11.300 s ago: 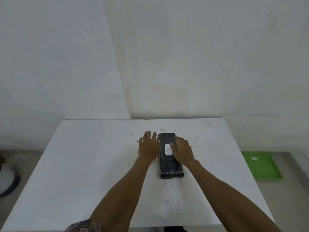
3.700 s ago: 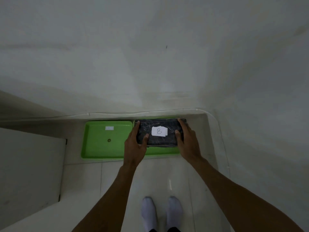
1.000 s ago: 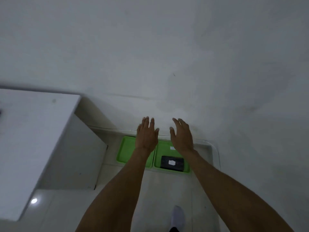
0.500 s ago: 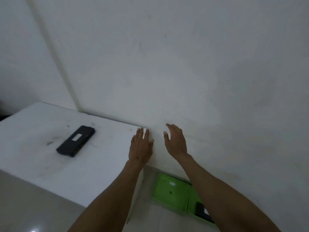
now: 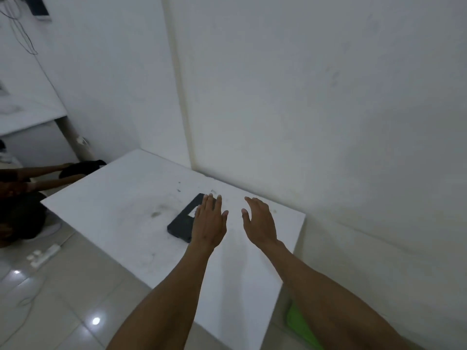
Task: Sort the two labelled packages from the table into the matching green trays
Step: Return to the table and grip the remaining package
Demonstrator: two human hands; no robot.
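Observation:
A flat black package [image 5: 182, 222] with a white label lies on the white table [image 5: 131, 213]. My left hand [image 5: 209, 221] hovers over its right half with fingers spread, hiding part of the label; I cannot tell whether it touches. My right hand [image 5: 260, 221] is open above bare table to the right of the package, holding nothing. A sliver of a green tray [image 5: 300, 327] shows on the floor below the table's right end, under my right forearm. The other tray and the first package are out of view.
White walls meet in a corner right behind the table. Another person [image 5: 17, 198] sits on the floor at the left. A white power strip [image 5: 43, 255] with cables lies on the tiled floor. A shelf [image 5: 27, 114] juts out at upper left.
My view has swung left from the trays to the table. Both empty hands moved over the table, the left one now above the black package.

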